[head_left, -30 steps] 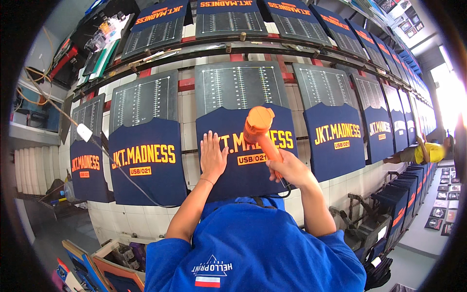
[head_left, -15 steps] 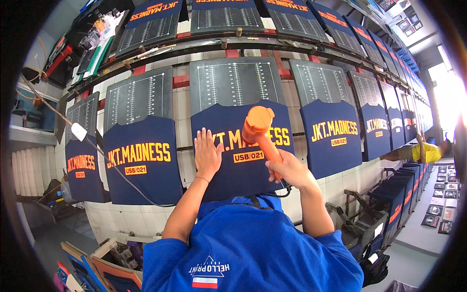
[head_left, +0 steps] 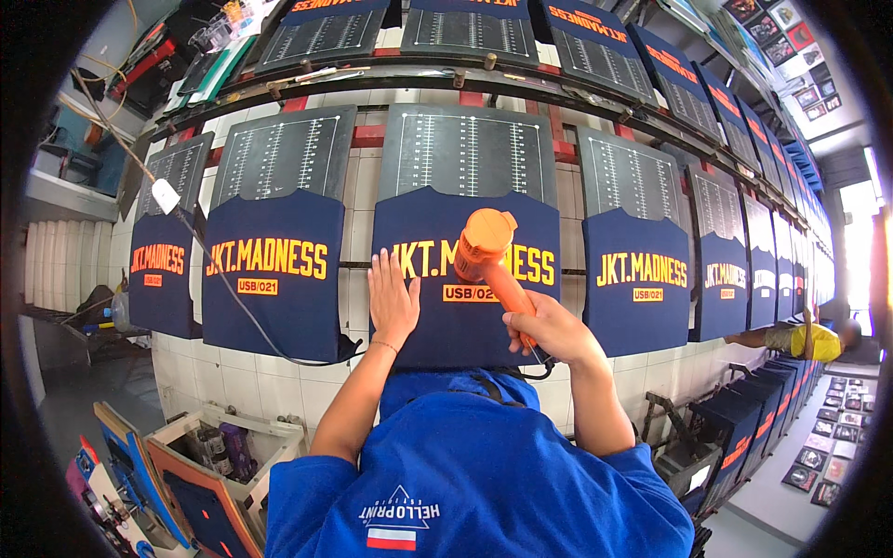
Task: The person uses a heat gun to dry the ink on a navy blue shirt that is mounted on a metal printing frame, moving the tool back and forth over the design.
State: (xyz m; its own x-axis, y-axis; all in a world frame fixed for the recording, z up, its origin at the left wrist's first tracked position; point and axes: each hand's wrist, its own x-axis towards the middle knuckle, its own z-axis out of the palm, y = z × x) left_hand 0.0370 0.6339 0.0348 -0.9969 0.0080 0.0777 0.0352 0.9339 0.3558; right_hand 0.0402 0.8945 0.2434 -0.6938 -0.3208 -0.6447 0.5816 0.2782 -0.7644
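An orange hair dryer (head_left: 489, 232) is gripped by its handle in my right hand (head_left: 555, 333), its round head above the lettering. Below it lies a navy shirt (head_left: 446, 346) with a yellow-orange print, stretched over a dark printing board (head_left: 470, 149) marked with white scales. The dryer covers the middle of the print. Fingers stretched out, my left hand (head_left: 394, 302) rests flat along the shirt's left edge, beside the start of the lettering. A dark cord comes out from below the dryer's handle.
Matching shirts on boards stand at the left (head_left: 270, 321) and right (head_left: 637, 321), with another row behind a metal rail (head_left: 419, 76). A hanging cable with a white plug block (head_left: 166, 194) crosses the left shirts. Wooden frames (head_left: 200, 474) lean at lower left. A person in yellow (head_left: 819, 342) is far right.
The view has shifted slightly, so the boards sit a little differently. The hair dryer has moved slightly left over the print. My left hand stays at the shirt's left edge.
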